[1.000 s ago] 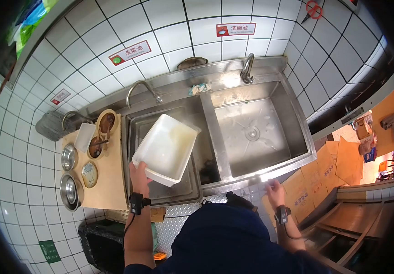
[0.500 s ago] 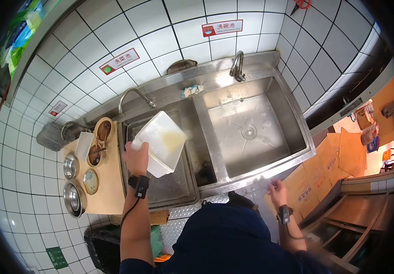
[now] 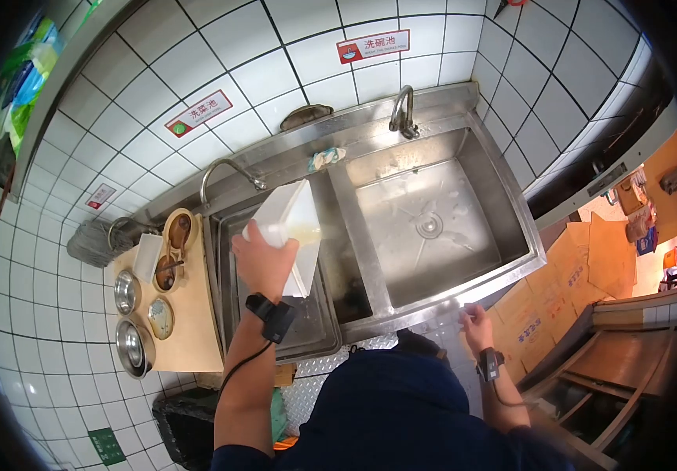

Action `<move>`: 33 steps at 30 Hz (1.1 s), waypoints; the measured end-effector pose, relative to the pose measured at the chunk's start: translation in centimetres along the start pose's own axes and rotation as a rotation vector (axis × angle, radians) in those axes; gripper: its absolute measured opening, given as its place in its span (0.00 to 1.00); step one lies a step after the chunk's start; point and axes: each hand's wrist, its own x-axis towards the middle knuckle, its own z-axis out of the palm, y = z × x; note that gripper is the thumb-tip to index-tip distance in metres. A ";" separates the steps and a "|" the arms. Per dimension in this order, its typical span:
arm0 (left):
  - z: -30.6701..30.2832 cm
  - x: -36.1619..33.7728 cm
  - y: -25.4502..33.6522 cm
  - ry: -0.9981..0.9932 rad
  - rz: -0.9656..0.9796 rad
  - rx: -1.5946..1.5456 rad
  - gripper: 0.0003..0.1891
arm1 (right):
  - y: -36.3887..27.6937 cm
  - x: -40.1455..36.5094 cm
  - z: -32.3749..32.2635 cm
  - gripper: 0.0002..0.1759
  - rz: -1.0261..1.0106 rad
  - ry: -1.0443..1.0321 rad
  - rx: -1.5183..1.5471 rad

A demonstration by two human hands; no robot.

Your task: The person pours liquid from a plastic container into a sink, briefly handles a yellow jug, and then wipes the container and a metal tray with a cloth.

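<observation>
My left hand [image 3: 264, 263] is closed on the near left side of a white plastic container [image 3: 301, 213]. The container is tipped steeply to the right over the left sink basin [image 3: 337, 224], and pale yellow liquid shows at its lower right side. Beneath it, a wide metal tray [image 3: 316, 318] lies across the left part of that basin. My right hand [image 3: 476, 328] hangs by the front edge of the right sink basin [image 3: 464, 212], its fingers loosely bent and a little apart, with nothing visible in them.
Two curved faucets, left [image 3: 228, 166] and right [image 3: 404, 114], stand behind the basins. A crumpled cloth [image 3: 327, 158] lies on the ledge between them. At left, a wooden board [image 3: 189, 337] carries metal bowls [image 3: 133, 345] and wooden ladles [image 3: 179, 229]. Flattened cardboard [image 3: 543, 290] covers the floor at right.
My left hand has moved slightly right and turned the container further over to the right, so its inside faces away more. My right hand has stayed nearly in place.
</observation>
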 end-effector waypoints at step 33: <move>1.5 -4.1 -4.2 -0.010 0.615 0.063 0.51 | -2.4 -9.1 6.9 0.22 -0.047 -0.043 0.083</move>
